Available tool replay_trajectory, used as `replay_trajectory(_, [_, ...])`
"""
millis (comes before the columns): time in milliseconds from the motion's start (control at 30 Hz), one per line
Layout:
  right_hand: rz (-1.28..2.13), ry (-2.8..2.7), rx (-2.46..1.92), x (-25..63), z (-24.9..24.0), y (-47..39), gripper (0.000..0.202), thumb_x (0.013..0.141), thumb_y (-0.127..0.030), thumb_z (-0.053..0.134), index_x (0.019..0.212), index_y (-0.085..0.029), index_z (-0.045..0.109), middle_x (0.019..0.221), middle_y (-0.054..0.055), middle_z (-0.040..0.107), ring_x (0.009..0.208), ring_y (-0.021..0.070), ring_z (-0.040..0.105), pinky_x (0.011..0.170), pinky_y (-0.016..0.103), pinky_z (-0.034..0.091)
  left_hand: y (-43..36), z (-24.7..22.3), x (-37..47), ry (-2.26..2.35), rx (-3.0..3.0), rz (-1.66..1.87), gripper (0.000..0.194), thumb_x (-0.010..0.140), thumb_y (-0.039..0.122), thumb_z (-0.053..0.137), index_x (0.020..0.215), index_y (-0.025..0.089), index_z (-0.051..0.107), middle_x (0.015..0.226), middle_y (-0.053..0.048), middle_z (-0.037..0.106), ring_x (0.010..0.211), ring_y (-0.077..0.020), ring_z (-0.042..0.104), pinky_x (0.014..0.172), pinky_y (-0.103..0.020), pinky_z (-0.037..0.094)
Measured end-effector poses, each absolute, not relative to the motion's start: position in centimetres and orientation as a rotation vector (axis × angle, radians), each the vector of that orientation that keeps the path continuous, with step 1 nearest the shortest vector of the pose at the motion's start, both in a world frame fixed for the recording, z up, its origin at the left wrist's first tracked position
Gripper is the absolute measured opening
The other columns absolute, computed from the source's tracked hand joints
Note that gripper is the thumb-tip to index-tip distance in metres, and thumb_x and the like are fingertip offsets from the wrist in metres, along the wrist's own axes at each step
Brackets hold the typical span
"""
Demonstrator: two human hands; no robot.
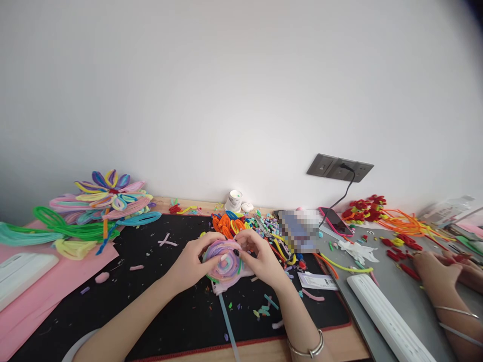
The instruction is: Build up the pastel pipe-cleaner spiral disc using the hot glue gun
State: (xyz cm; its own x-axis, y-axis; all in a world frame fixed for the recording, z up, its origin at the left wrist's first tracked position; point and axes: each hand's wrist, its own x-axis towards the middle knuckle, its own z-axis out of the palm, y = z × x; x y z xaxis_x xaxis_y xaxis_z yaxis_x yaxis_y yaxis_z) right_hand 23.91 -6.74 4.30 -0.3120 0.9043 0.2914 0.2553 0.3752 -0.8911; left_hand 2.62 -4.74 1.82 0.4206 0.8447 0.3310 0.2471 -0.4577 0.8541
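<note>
A round spiral of pastel pipe cleaners in pink, purple, orange and green is held up over the black mat. My left hand grips its left side, thumb across the front and fingers behind. My right hand pinches its upper right edge beside a small black bead; the fingertips there are partly hidden. Below the spiral, a pale pink piece meets a translucent light-blue stick that runs down toward the table edge.
Pipe-cleaner flowers lie on pink paper at left. Behind my hands are orange loops, scraps and a paper cup. At right are a phone, a white bar-shaped device and another person's hands.
</note>
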Motion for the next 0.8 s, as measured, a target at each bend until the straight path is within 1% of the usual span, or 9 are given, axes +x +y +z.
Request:
replay_trajectory(167, [0.995, -1.694, -0.977, 25.3, 4.7, -6.1, 0.025, 0.084, -0.022, 0.06, 0.109, -0.023, 0.059, 0.098, 0.004, 0.064, 0.088, 0.0183, 0.06, 0.076, 0.03, 0.048, -4.5, 1.8, 2.7, 0.943, 1.853, 1.049, 0.027, 0.084, 0.027, 0.062, 0.111, 0.024, 0.058, 0.109, -0.005, 0.068, 0.101, -0.0221, 0.066, 0.087, -0.033, 0.053])
replay_trajectory(233, [0.846, -1.584, -1.065, 26.7, 5.0, -5.4, 0.018, 0.085, -0.03, 0.057, 0.099, -0.02, 0.062, 0.101, 0.007, 0.065, 0.089, 0.0201, 0.06, 0.075, 0.031, 0.048, -4.4, 1.8, 2.6, 0.951, 1.774, 1.1, 0.029, 0.085, 0.028, 0.062, 0.112, 0.023, 0.057, 0.11, -0.006, 0.068, 0.101, -0.0218, 0.066, 0.087, -0.033, 0.053])
replay_trajectory(300, [0.598, -1.449, -1.285, 28.3, 5.2, -4.5, 0.019, 0.086, -0.035, 0.052, 0.08, -0.018, 0.06, 0.087, 0.007, 0.065, 0.077, 0.0194, 0.059, 0.069, 0.03, 0.047, -4.2, 1.8, 2.6, 0.959, 1.697, 1.176, 0.03, 0.084, 0.029, 0.062, 0.113, 0.022, 0.055, 0.111, -0.007, 0.068, 0.102, -0.0219, 0.066, 0.086, -0.034, 0.054])
replay_trajectory(367, [0.378, -1.488, -1.581, 29.9, 5.5, -3.8, 0.027, 0.088, -0.036, 0.045, 0.07, -0.019, 0.056, 0.068, 0.003, 0.059, 0.065, 0.0179, 0.055, 0.063, 0.029, 0.044, -4.1, 1.8, 2.5, 0.967, 1.638, 1.253, 0.03, 0.083, 0.031, 0.062, 0.111, 0.021, 0.055, 0.11, -0.007, 0.068, 0.101, -0.0223, 0.066, 0.086, -0.035, 0.055])
replay_trajectory(467, [0.358, -1.585, -1.704, 31.4, 5.7, -2.8, 0.021, 0.08, -0.027, 0.053, 0.061, -0.02, 0.055, 0.061, 0.002, 0.06, 0.062, 0.0182, 0.054, 0.063, 0.03, 0.04, -3.9, 1.9, 2.5, 0.981, 1.584, 1.327, 0.032, 0.082, 0.034, 0.063, 0.11, 0.02, 0.055, 0.107, -0.007, 0.068, 0.098, -0.0227, 0.067, 0.084, -0.036, 0.055])
replay_trajectory(567, [0.406, -1.706, -1.731, 31.2, 5.6, -2.0, 0.006, 0.073, -0.016, 0.058, 0.069, -0.02, 0.062, 0.073, 0.003, 0.067, 0.07, 0.0192, 0.059, 0.069, 0.03, 0.041, -3.9, 1.8, 2.6, 0.991, 1.55, 1.353, 0.034, 0.082, 0.036, 0.065, 0.11, 0.021, 0.054, 0.105, -0.006, 0.068, 0.097, -0.0225, 0.067, 0.084, -0.037, 0.055])
replay_trajectory(633, [0.462, -1.784, -1.735, 30.4, 5.2, -1.4, 0.01, 0.07, -0.014, 0.063, 0.078, -0.019, 0.065, 0.076, 0.002, 0.069, 0.073, 0.0186, 0.061, 0.07, 0.029, 0.042, -3.9, 1.8, 2.6, 0.999, 1.533, 1.365, 0.035, 0.082, 0.037, 0.066, 0.111, 0.021, 0.054, 0.104, -0.007, 0.068, 0.097, -0.0229, 0.068, 0.084, -0.037, 0.056])
replay_trajectory(733, [0.565, -1.854, -1.759, 28.7, 4.2, -0.2, 0.022, 0.064, -0.013, 0.073, 0.083, -0.019, 0.064, 0.065, -0.002, 0.064, 0.066, 0.0163, 0.059, 0.063, 0.027, 0.041, -3.8, 1.8, 2.7, 1.006, 1.506, 1.391, 0.036, 0.081, 0.039, 0.066, 0.11, 0.02, 0.054, 0.102, -0.007, 0.069, 0.095, -0.0239, 0.069, 0.083, -0.039, 0.056])
replay_trajectory(800, [0.62, -1.873, -1.764, 27.5, 3.5, 0.6, 0.03, 0.06, -0.007, 0.074, 0.084, -0.019, 0.062, 0.057, -0.007, 0.058, 0.06, 0.014, 0.057, 0.059, 0.024, 0.04, -3.8, 1.9, 2.6, 1.002, 1.488, 1.401, 0.036, 0.08, 0.038, 0.067, 0.109, 0.02, 0.053, 0.101, -0.007, 0.069, 0.093, -0.0238, 0.069, 0.082, -0.039, 0.056])
